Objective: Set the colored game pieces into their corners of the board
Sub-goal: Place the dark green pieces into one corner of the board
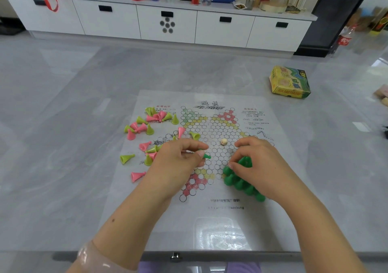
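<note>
Game pieces of light green (127,158) and pink (137,176) lie tipped over in a loose scatter at centre left of the frame, along the left edge of the board (273,188) and partly off its printed star, seemingly unsorted and waiting their turn. Just right of them, the left hand (178,163) has its fingers curled and pinches a single dark green piece (206,156) between thumb and fingertips, tip pointing right, probably held ready to pass across. Beyond it, a small pale die (224,141) rests near the middle of the star. Farther right, the right hand (264,167) bends its fingers down onto a cluster of dark green pieces (237,180) standing upright in the lower-right corner of the star, apparently seating or steadying one; whether it pinches that piece or only presses it, I cannot tell. At upper right, a yellow-green box (290,82) sits well apart on the grey table (63,104).
</note>
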`<state>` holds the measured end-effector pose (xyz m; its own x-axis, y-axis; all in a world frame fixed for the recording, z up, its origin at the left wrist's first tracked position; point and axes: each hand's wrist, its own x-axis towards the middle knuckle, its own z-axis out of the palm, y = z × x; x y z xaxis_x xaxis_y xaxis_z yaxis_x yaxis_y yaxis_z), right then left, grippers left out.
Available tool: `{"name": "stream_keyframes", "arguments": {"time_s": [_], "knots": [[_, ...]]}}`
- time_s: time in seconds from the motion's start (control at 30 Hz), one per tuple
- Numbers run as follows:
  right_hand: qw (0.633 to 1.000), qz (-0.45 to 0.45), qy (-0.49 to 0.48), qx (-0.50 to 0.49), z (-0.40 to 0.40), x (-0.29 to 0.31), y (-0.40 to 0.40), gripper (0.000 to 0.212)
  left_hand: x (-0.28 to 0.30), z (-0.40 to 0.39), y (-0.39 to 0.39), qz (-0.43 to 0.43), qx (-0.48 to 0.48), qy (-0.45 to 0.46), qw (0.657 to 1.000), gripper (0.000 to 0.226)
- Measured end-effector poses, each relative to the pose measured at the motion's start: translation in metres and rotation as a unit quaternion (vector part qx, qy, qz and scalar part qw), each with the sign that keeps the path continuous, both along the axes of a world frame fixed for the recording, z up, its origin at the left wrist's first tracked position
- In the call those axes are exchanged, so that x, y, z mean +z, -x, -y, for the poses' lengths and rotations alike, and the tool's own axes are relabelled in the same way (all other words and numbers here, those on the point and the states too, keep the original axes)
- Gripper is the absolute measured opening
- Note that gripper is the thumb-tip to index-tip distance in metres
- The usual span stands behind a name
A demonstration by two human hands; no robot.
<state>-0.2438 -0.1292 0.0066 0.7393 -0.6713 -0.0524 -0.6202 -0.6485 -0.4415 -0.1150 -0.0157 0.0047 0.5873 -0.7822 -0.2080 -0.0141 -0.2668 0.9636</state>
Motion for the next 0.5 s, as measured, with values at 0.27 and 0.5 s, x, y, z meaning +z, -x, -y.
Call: {"name": "stream_keyframes", "arguments": {"time_s": [0.27,0.5], "knots": [[1.0,0.003,-0.007,0.006,-0.0011,0.0012,0.0002,0.006,-0.0002,0.0005,-0.0003,-0.015,-0.004,0.011,1.0,0.021],[1.0,-0.004,0.0,0.007,-0.0017,0.0022,0.0,0.005,-0.0006,0.0004,-0.0011,-0.013,-0.007,0.015,1.0,0.022]]}}
